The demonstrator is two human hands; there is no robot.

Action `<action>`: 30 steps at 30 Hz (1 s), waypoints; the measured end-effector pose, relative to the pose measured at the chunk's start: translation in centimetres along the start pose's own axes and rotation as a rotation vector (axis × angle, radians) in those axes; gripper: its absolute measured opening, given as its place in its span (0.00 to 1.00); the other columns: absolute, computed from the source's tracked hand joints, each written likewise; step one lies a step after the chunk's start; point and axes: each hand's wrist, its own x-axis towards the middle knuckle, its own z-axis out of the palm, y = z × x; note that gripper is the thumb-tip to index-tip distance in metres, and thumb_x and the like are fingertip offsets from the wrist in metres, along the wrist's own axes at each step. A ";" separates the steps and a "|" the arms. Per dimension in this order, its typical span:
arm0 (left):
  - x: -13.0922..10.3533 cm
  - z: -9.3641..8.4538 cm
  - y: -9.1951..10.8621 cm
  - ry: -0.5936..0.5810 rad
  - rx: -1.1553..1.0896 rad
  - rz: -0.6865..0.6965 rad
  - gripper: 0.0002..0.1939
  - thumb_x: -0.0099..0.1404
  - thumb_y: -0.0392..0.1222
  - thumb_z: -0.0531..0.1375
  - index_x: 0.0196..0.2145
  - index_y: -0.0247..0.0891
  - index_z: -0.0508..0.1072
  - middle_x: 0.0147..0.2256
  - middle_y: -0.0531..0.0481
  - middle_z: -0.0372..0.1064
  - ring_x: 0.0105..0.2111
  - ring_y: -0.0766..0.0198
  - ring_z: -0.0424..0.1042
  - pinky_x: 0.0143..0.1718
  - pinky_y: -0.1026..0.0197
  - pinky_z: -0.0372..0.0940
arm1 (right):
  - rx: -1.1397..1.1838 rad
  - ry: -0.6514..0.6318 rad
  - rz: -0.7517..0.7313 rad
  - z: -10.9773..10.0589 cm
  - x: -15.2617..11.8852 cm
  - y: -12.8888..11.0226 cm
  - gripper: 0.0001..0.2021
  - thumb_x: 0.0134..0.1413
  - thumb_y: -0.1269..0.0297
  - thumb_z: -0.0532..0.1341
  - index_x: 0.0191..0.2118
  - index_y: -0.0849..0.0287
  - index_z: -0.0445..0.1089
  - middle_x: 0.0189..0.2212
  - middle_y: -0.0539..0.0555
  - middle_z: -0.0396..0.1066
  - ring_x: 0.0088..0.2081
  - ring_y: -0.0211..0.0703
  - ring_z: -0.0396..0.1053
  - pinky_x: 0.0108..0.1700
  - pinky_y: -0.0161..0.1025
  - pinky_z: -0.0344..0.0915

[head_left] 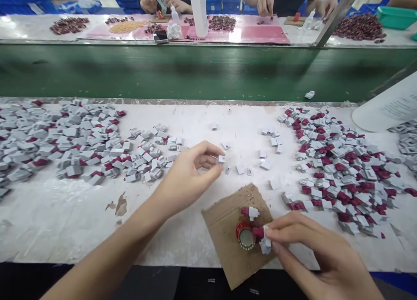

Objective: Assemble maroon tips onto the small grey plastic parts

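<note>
Between the thumb and forefinger of my left hand [192, 174] is a small white plastic piece [220, 159], just above several loose white pieces. My right hand [312, 248] pinches a maroon and white plastic part [263, 237]. Its maroon end is beside a red bottle cap [246, 237], which lies hollow side up with something grey inside. I cannot tell whether part and cap touch. Under them is a square of brown cardboard [224, 230]. A second maroon and white part [250, 213] lies on the cardboard behind the cap.
Grey-white pieces, some with maroon, are heaped on the left [81, 139]; a maroon and white pile [339, 169] spreads at the right. Behind it leans a large white container [387, 104]. A green belt [195, 71] crosses beyond, with other people's hands [265, 2] at the far bench.
</note>
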 end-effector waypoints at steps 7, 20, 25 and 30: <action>-1.3 2.4 0.9 -0.099 -0.043 -0.021 0.06 0.73 0.43 0.67 0.47 0.43 0.79 0.44 0.47 0.82 0.46 0.54 0.81 0.49 0.50 0.76 | -0.033 -0.036 -0.027 1.5 -0.6 -0.4 0.12 0.68 0.77 0.66 0.48 0.51 0.80 0.40 0.55 0.82 0.37 0.48 0.84 0.38 0.37 0.83; -1.6 3.4 0.4 -0.162 -0.155 -0.020 0.08 0.74 0.43 0.68 0.49 0.42 0.79 0.41 0.49 0.82 0.44 0.57 0.81 0.50 0.53 0.74 | -0.094 -0.108 -0.032 1.3 -0.6 -0.6 0.12 0.71 0.77 0.63 0.50 0.52 0.77 0.42 0.55 0.79 0.39 0.45 0.83 0.39 0.37 0.80; -1.6 3.5 0.5 -0.174 -0.162 -0.030 0.08 0.74 0.43 0.68 0.49 0.42 0.80 0.42 0.49 0.82 0.44 0.56 0.81 0.50 0.52 0.74 | -0.084 -0.108 -0.021 1.6 -0.6 -0.7 0.12 0.70 0.77 0.63 0.50 0.52 0.78 0.41 0.55 0.79 0.39 0.46 0.82 0.38 0.38 0.80; -1.6 3.7 0.8 -0.179 -0.210 -0.031 0.09 0.72 0.43 0.70 0.48 0.42 0.80 0.42 0.48 0.84 0.45 0.55 0.82 0.51 0.50 0.75 | 0.007 -0.069 0.057 1.1 -0.4 -0.7 0.10 0.71 0.73 0.66 0.49 0.49 0.81 0.41 0.54 0.81 0.39 0.46 0.83 0.39 0.37 0.80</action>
